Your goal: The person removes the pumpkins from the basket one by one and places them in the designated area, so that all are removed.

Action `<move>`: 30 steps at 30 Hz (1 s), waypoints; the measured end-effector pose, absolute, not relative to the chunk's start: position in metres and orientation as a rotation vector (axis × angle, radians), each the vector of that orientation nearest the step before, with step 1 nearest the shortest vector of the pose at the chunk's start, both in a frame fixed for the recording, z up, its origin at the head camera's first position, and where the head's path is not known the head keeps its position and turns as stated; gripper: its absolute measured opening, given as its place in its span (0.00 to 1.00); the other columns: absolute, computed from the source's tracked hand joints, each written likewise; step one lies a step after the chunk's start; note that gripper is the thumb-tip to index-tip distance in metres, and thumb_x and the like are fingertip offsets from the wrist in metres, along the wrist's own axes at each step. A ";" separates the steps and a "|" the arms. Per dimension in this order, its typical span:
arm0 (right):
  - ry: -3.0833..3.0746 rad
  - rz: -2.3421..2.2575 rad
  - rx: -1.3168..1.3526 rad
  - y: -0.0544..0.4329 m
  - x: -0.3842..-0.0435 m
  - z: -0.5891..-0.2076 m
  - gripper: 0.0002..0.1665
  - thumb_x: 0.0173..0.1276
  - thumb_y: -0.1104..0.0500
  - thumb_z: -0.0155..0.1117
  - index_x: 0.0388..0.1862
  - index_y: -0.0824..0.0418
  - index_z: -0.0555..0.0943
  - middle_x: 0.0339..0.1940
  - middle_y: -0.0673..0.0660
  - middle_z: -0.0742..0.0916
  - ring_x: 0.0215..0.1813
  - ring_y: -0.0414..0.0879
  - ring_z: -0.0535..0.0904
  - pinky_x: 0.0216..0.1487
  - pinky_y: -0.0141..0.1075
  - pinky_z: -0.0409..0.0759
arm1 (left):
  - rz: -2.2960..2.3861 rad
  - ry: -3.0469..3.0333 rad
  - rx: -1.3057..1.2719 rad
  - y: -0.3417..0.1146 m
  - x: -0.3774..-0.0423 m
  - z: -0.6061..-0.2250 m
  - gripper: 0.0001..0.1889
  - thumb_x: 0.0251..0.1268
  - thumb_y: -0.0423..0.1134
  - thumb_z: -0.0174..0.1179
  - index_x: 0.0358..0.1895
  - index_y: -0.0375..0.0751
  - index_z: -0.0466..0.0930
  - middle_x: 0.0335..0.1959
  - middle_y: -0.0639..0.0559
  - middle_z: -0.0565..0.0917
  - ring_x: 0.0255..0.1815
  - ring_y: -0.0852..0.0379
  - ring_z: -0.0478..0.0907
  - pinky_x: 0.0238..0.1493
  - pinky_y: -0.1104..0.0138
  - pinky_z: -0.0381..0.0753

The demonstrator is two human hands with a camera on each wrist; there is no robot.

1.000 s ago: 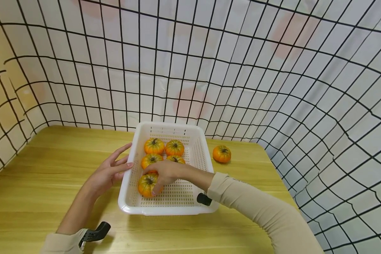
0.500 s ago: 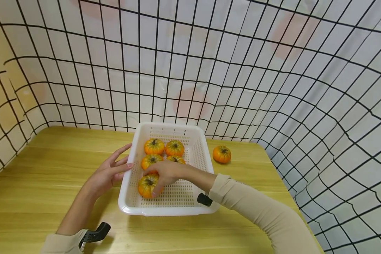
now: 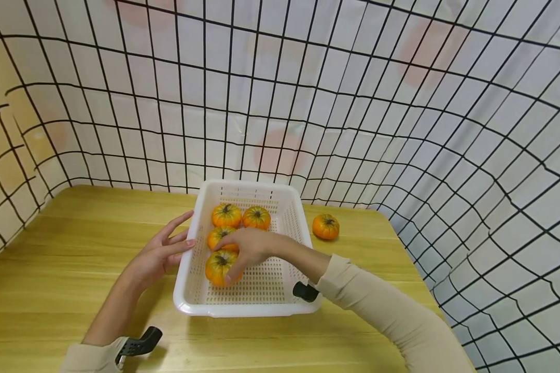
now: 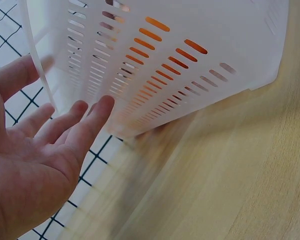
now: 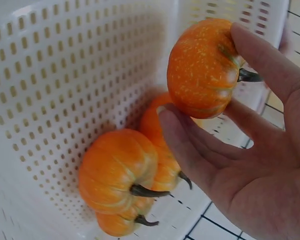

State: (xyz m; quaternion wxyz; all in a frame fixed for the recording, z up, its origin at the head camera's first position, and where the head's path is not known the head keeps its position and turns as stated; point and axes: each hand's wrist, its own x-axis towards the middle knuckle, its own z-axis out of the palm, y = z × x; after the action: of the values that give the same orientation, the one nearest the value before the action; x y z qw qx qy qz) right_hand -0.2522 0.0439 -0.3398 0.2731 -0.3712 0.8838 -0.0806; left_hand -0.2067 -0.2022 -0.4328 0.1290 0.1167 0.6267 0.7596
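Note:
My right hand (image 3: 249, 246) reaches into a white perforated plastic basket (image 3: 247, 310) and grips a small orange pumpkin (image 3: 218, 267) near the left wall. In the right wrist view, thumb and fingers lie round this pumpkin (image 5: 202, 70), its dark stem toward the palm and other pumpkins beyond it. Two pumpkins stand at the back of the basket, and another pumpkin (image 3: 219, 235) sits partly behind my fingers. My left hand (image 3: 154, 259) holds the basket's left rim, thumb over the edge; in the left wrist view its fingers spread by the slotted outer wall (image 4: 230, 30).
A single pumpkin (image 3: 325, 227) lies on the wooden table (image 3: 65, 248), right of the basket. Behind and at the sides rises a black wire grid (image 3: 252, 93) over pale sheeting. Black wrist mounts (image 3: 142, 342) stick out at both cuffs.
My right hand has shifted slightly up and back with the pumpkin, covering a pumpkin that showed beyond it earlier. The left hand and the basket hold their places.

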 end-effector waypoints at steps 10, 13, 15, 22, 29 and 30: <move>2.471 -0.312 -0.933 0.059 -0.251 -0.321 0.46 0.55 0.42 0.80 0.73 0.39 0.73 0.71 0.51 0.78 0.63 0.48 0.76 0.66 0.48 0.77 | 2.215 1.829 0.335 -0.202 -0.206 -0.432 0.39 0.77 0.35 0.55 0.83 0.58 0.46 0.81 0.32 0.53 0.57 0.52 0.85 0.54 0.57 0.87; 2.510 -0.376 -0.920 0.068 -0.251 -0.320 0.45 0.54 0.44 0.81 0.72 0.41 0.74 0.71 0.51 0.78 0.64 0.50 0.76 0.66 0.49 0.77 | 2.216 1.829 0.329 -0.201 -0.206 -0.431 0.39 0.77 0.35 0.55 0.83 0.57 0.46 0.81 0.32 0.53 0.58 0.52 0.85 0.54 0.56 0.87; 2.532 -0.415 -0.912 0.073 -0.251 -0.319 0.45 0.54 0.45 0.81 0.72 0.41 0.75 0.73 0.50 0.77 0.67 0.51 0.75 0.68 0.50 0.75 | 2.213 1.834 0.327 -0.201 -0.205 -0.431 0.39 0.77 0.35 0.55 0.83 0.58 0.46 0.81 0.32 0.53 0.58 0.52 0.85 0.54 0.56 0.87; 2.572 -0.545 -0.872 0.091 -0.251 -0.316 0.46 0.54 0.46 0.82 0.73 0.41 0.73 0.72 0.51 0.77 0.60 0.53 0.76 0.60 0.50 0.79 | 2.211 1.836 0.323 -0.202 -0.205 -0.431 0.39 0.77 0.35 0.55 0.83 0.58 0.46 0.81 0.33 0.53 0.59 0.52 0.84 0.54 0.56 0.87; 2.616 -0.677 -0.790 0.109 -0.248 -0.316 0.47 0.55 0.50 0.83 0.73 0.44 0.73 0.75 0.52 0.75 0.60 0.52 0.78 0.56 0.44 0.82 | 2.209 1.839 0.329 -0.202 -0.206 -0.432 0.39 0.77 0.36 0.55 0.83 0.59 0.46 0.81 0.34 0.53 0.59 0.52 0.85 0.54 0.55 0.87; 2.623 -0.692 -0.781 0.112 -0.248 -0.316 0.47 0.55 0.50 0.82 0.73 0.45 0.73 0.74 0.54 0.75 0.59 0.52 0.78 0.55 0.44 0.82 | 2.210 1.838 0.329 -0.202 -0.206 -0.432 0.39 0.77 0.36 0.55 0.83 0.59 0.46 0.81 0.34 0.53 0.59 0.52 0.85 0.54 0.55 0.87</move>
State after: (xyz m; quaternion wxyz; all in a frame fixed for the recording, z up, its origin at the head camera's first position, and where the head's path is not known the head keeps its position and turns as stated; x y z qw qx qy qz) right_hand -0.2480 0.1122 -0.3159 0.1587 -0.2733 0.9174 -0.2420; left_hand -0.2059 -0.2016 -0.4322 0.1239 0.1129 0.6304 0.7580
